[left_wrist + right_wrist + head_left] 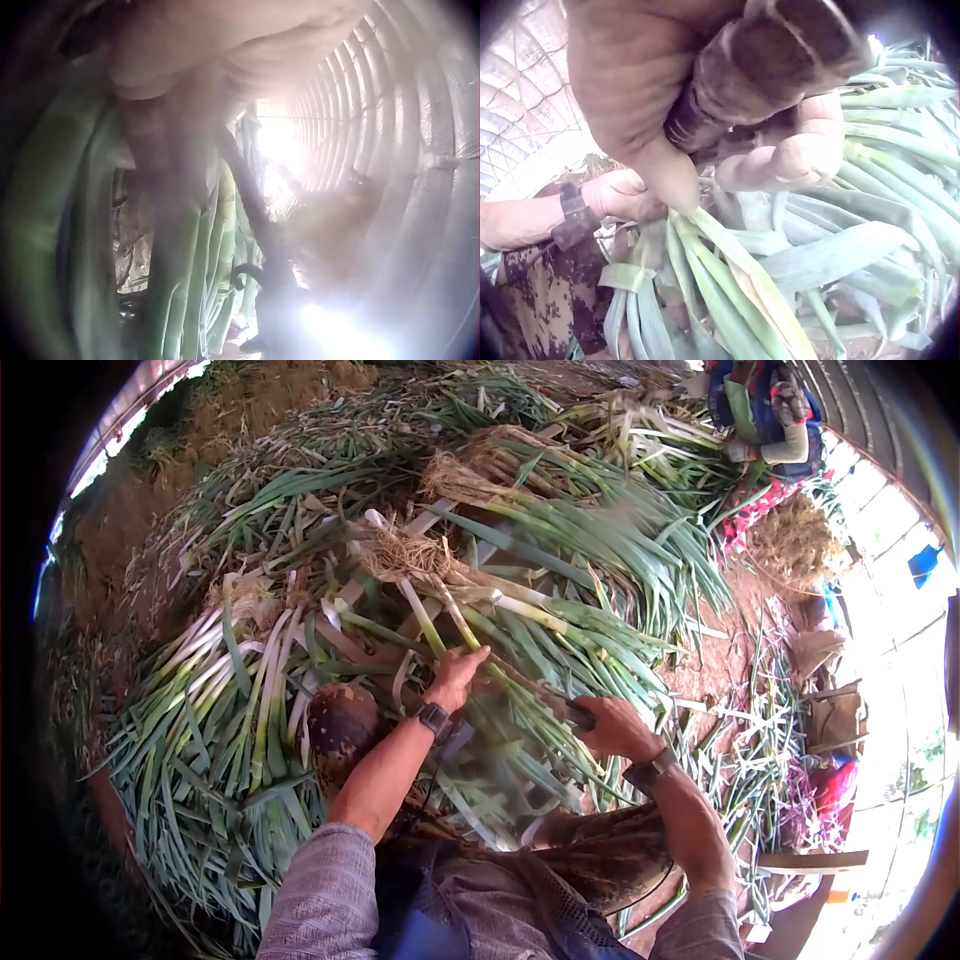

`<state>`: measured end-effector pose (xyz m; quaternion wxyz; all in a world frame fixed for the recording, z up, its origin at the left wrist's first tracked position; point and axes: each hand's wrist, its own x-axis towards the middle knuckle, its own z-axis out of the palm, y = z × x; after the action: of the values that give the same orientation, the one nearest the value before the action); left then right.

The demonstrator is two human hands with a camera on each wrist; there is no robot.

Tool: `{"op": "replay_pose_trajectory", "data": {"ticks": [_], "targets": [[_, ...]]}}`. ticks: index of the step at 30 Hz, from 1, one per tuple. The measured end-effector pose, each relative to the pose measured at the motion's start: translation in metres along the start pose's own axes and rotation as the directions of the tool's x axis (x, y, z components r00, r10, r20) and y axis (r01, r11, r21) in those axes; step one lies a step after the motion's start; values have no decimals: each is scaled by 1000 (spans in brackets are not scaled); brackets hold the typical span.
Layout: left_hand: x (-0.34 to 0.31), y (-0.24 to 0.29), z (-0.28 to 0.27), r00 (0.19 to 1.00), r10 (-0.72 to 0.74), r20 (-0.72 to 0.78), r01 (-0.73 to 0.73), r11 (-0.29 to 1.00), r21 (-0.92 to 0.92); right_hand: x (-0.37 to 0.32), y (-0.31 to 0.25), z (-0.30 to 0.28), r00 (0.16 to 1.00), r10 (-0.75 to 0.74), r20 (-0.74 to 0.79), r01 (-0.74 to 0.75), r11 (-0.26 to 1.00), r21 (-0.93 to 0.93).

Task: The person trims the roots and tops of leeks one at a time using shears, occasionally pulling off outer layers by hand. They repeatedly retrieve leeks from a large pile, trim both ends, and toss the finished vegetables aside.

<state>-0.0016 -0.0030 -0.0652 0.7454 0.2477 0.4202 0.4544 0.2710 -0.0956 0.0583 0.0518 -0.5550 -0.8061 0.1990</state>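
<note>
My left hand (458, 678) grips a leek (459, 620) by its stalk, the root end pointing up and away and the green leaves (720, 277) hanging below the fist. My right hand (622, 728) holds a knife-like tool by its thick dark handle (742, 67). From that handle a thin dark blade (246, 184) reaches across to the held stalk, close by the left fingers. Right behind the left hand lies a bunch of leeks (560, 622) with tangled roots (405, 552). The left fingers are blurred in the left wrist view.
Leeks lie heaped to the left (220, 690) and at the back (560, 490). My knee (345, 725) stands by the left forearm. Another person (765, 420) is at the far right. Leaf scraps (720, 740) litter the ground; a board (812, 862) lies at right.
</note>
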Motion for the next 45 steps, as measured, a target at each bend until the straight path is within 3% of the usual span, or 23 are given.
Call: {"op": "replay_pose_trajectory", "data": {"ticks": [2, 7, 13, 15, 18, 24, 27, 30, 33, 43, 45], "targets": [[-2, 0, -4, 999, -32, -2, 32, 999, 0, 6, -1, -1, 999, -44, 2, 44, 999, 5], [-3, -19, -5, 999, -4, -33, 4, 1000, -8, 26, -11, -14, 999, 20, -39, -17, 997, 82], [2, -27, -14, 999, 38, -19, -38, 999, 10, 49, -16, 2, 1000, -14, -11, 14, 1000, 25], [8, -36, -17, 998, 51, -45, -46, 993, 108, 53, -16, 2, 999, -26, -28, 26, 1000, 9], [-3, -28, -11, 999, 29, 21, -29, 1000, -6, 65, -30, -1, 1000, -4, -19, 5, 999, 51], [-13, -22, -7, 999, 14, 50, -17, 999, 50, 92, -31, 1, 1000, -2, 6, 2, 999, 53], [4, -44, -22, 998, 16, 57, -18, 999, 37, 111, -34, 4, 999, -7, -42, 9, 998, 59], [-24, -16, -1, 997, -9, 76, 8, 1000, 9, 124, -38, 6, 999, -9, -37, 11, 998, 69], [-24, -23, -1, 998, -15, 53, 15, 1000, 3, 128, -46, -1, 999, 39, -29, -38, 999, 21], [-58, 1, 6, 987, -152, 49, 147, 985, 90, 84, -27, -13, 990, -43, 131, 35, 997, 66], [-64, 1, 4, 996, -83, 33, 83, 996, -10, 72, -21, -17, 968, -46, 246, 27, 996, 80]]}}
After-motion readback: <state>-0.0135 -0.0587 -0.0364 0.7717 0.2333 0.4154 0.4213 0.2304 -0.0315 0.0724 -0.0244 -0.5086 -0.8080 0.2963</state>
